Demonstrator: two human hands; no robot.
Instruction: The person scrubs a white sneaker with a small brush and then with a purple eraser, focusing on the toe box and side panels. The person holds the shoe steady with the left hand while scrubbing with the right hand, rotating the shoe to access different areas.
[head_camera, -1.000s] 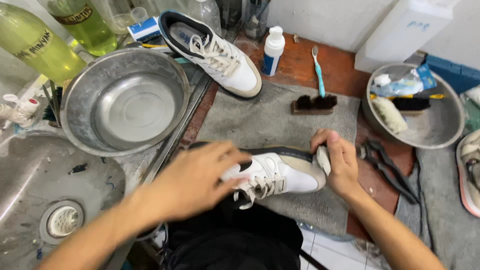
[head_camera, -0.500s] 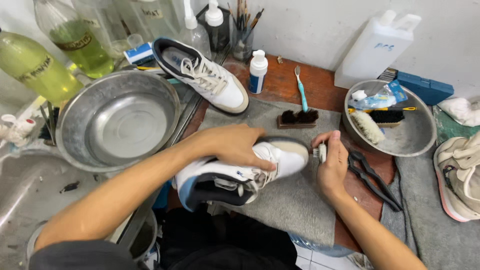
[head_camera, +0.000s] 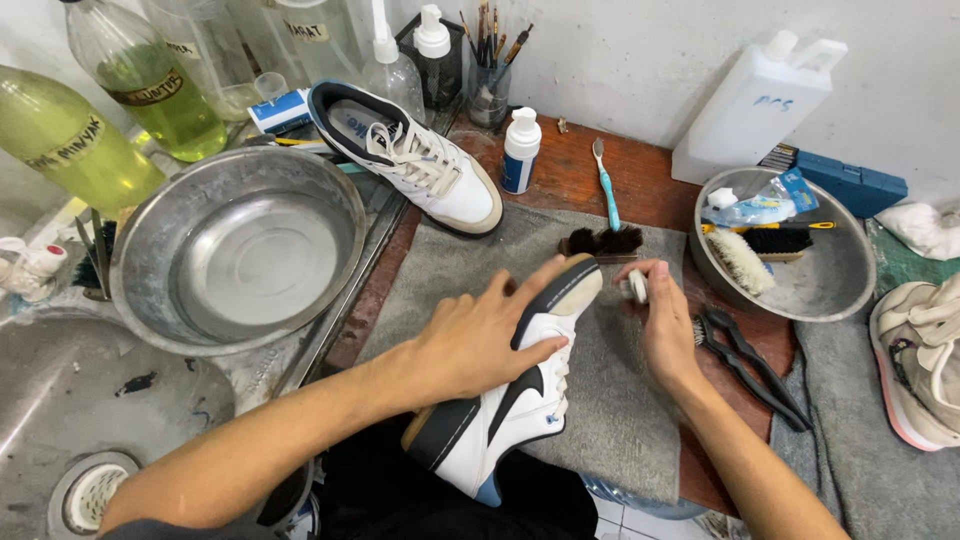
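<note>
A grey towel covers the wooden desk. Over it, the left hand grips a white sneaker, tilted toe-up; the right hand pinches a small brush beside its toe. Beyond lies a dark brush.

Our left hand covers the sneaker's lacing and most of its upper side; its heel end is partly hidden by our forearm. Our right hand hides most of the small pale brush; bristles cannot be told. The sneaker's toe hides the near edge of the dark brush. At right edge, a shoe is cut off. Top left, bottles are cropped. Lower left, the sink drain is cut.
</note>
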